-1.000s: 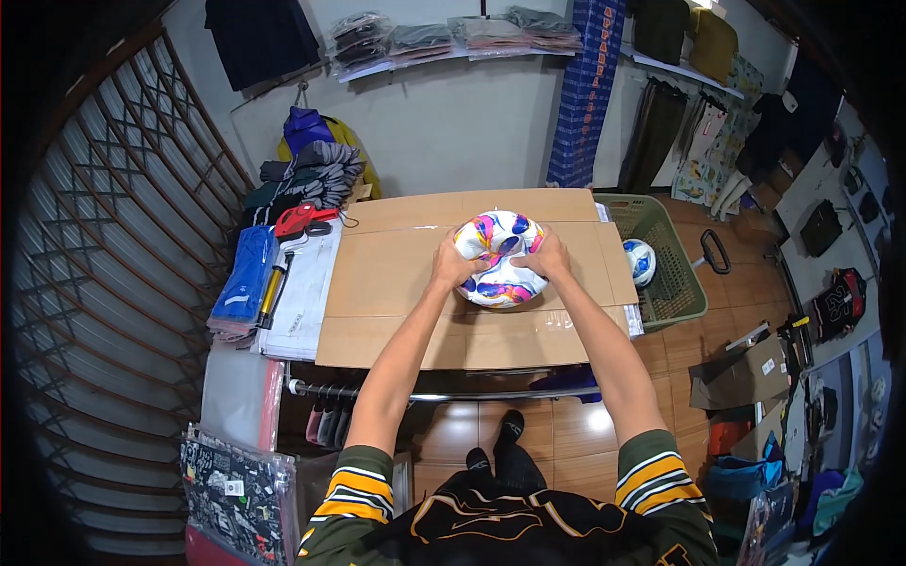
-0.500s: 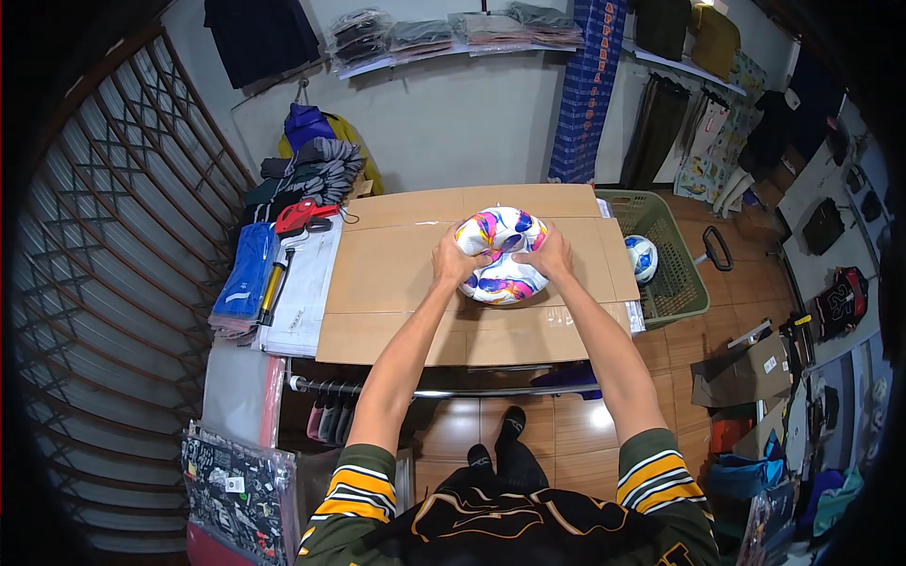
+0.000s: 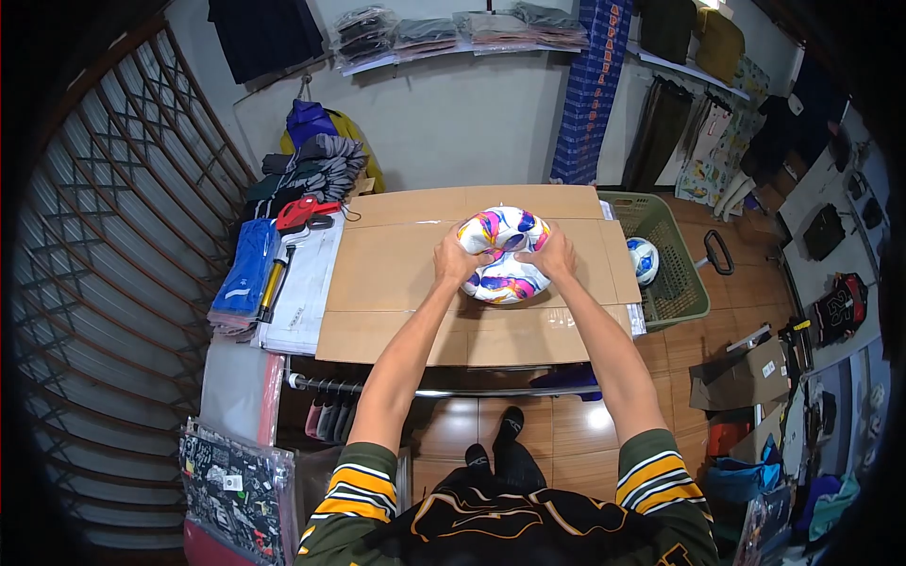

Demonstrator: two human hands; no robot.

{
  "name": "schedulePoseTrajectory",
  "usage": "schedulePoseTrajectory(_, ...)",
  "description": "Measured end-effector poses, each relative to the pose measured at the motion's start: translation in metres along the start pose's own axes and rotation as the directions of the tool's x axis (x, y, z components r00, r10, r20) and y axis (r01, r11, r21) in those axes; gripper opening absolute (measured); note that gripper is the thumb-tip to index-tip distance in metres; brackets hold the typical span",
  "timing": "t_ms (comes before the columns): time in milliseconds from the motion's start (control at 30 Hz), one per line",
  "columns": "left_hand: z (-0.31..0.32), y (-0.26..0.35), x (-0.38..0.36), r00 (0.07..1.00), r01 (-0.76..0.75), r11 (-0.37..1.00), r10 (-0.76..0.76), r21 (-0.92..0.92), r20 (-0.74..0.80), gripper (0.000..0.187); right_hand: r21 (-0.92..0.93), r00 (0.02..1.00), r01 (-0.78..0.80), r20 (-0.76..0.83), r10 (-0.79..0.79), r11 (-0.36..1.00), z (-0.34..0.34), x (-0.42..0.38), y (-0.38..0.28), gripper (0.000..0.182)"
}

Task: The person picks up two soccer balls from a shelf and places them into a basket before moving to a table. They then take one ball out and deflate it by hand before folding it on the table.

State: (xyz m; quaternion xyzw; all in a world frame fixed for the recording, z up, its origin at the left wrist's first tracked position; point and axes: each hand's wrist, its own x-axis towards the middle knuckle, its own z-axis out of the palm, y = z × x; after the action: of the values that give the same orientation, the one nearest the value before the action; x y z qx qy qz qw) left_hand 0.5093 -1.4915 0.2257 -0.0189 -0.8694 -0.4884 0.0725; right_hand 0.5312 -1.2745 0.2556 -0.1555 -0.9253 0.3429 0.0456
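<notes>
A white ball with pink, blue and orange patterns (image 3: 507, 285) rests on a flat cardboard sheet (image 3: 377, 264). Its top is caved in, so it looks partly deflated. My left hand (image 3: 455, 258) grips its left side, the thumb pressing toward the dented middle. On the opposite side my right hand (image 3: 553, 257) holds it the same way, thumb inward. The fingers of both hands wrap round the outer sides and are partly hidden.
Left of the cardboard lie a red tool (image 3: 304, 213), a yellow and black pump (image 3: 274, 285) and blue packed clothing (image 3: 243, 269). A green basket (image 3: 694, 274) with another ball (image 3: 643, 261) stands at the right. A metal rail (image 3: 453, 392) runs below the table's front edge.
</notes>
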Motion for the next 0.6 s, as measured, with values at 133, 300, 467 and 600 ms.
schedulePoseTrajectory(133, 0.0, 0.001, 0.0, 1.0, 0.001, 1.0, -0.001, -0.001, 0.007, 0.087, 0.007, 1.0, 0.015, -0.001, -0.015, 1.0, 0.0, 0.001, 0.001, 0.086)
schedulePoseTrajectory(300, -0.005, 0.009, -0.01, 1.0, -0.02, 1.0, 0.02, -0.015, -0.017, 0.086, 0.018, 0.999, 0.008, -0.035, -0.008, 1.0, -0.005, -0.013, -0.005, 0.087)
schedulePoseTrajectory(467, -0.01, 0.011, -0.029, 1.0, -0.002, 0.999, 0.002, -0.038, -0.013, 0.086, -0.013, 0.999, 0.035, -0.017, -0.035, 0.999, -0.011, -0.026, 0.001, 0.088)
schedulePoseTrajectory(600, -0.016, 0.015, -0.05, 0.997, 0.056, 0.997, -0.059, 0.054, 0.045, 0.087, -0.063, 0.999, 0.037, 0.04, -0.034, 0.997, -0.023, -0.046, 0.005, 0.088)
